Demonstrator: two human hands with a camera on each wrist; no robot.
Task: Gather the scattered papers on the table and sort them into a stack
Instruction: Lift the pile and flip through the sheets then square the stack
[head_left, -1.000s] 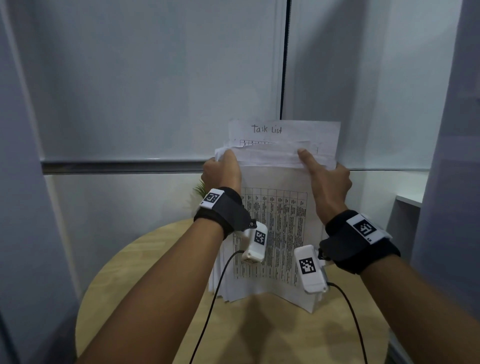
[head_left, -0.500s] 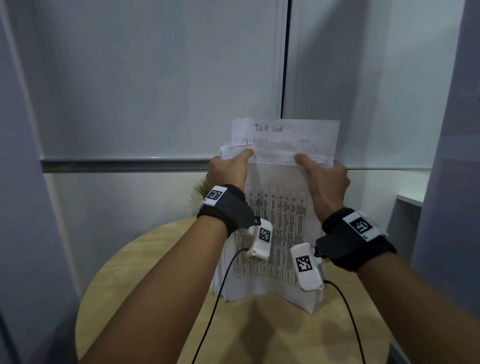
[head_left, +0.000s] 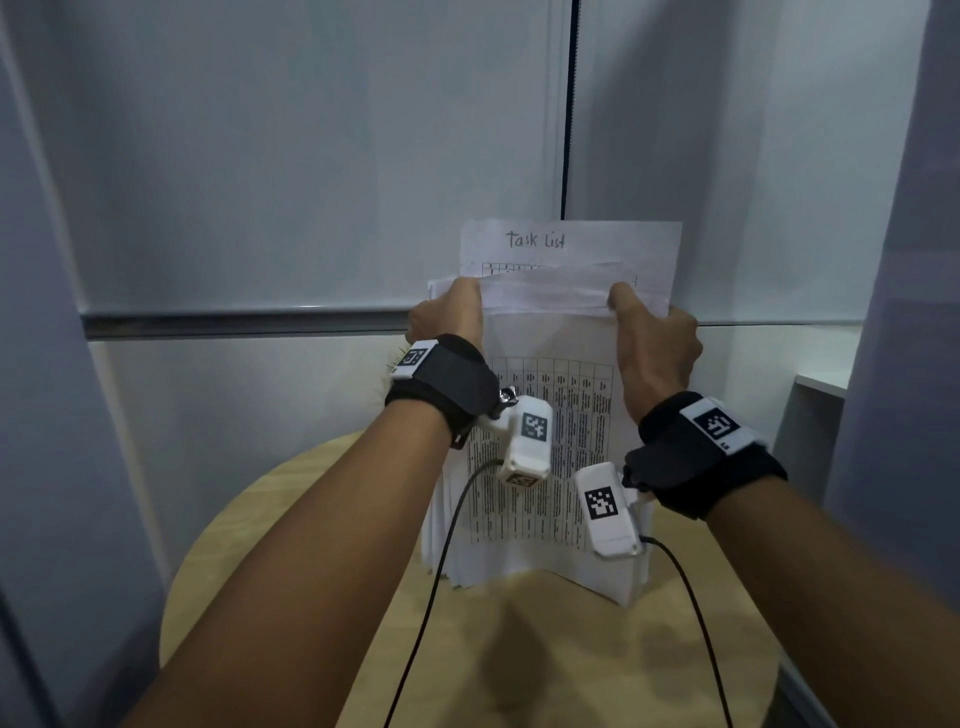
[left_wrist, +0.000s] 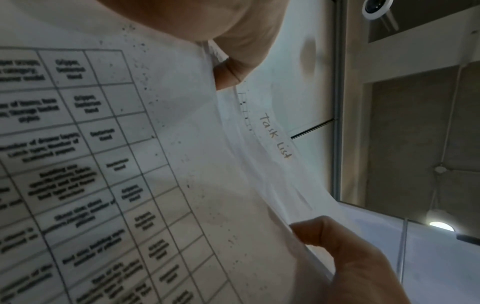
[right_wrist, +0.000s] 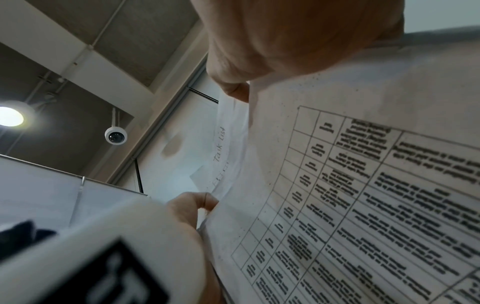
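Over the round table (head_left: 311, 545), I am holding the stack of papers (head_left: 550, 415) upright, and its lower edge seems to be resting on the wood. My left hand (head_left: 447, 322) is pinching the top left corner. My right hand (head_left: 654, 353) is pinching the top right. Both thumbs are lying on the printed side facing me, and the other fingers are hidden behind the sheets.

One sheet headed "Task List" (head_left: 571, 244) is sticking up above the rest. The bottom edges are fanning out unevenly, most of all at the lower right.

I am judging this to be the squaring-up step, with the gathering looking done. To do it well, I am thinking of loosening both pinches just enough for the sheets to slide, then tapping the lower edge on the table so the tall sheet drops level. Gripping too hard is likely to lock the offset in and crease the corners. Gripping too loosely is risking the splayed front sheets slipping out. After that I am planning to tap a side edge and lay the stack flat.
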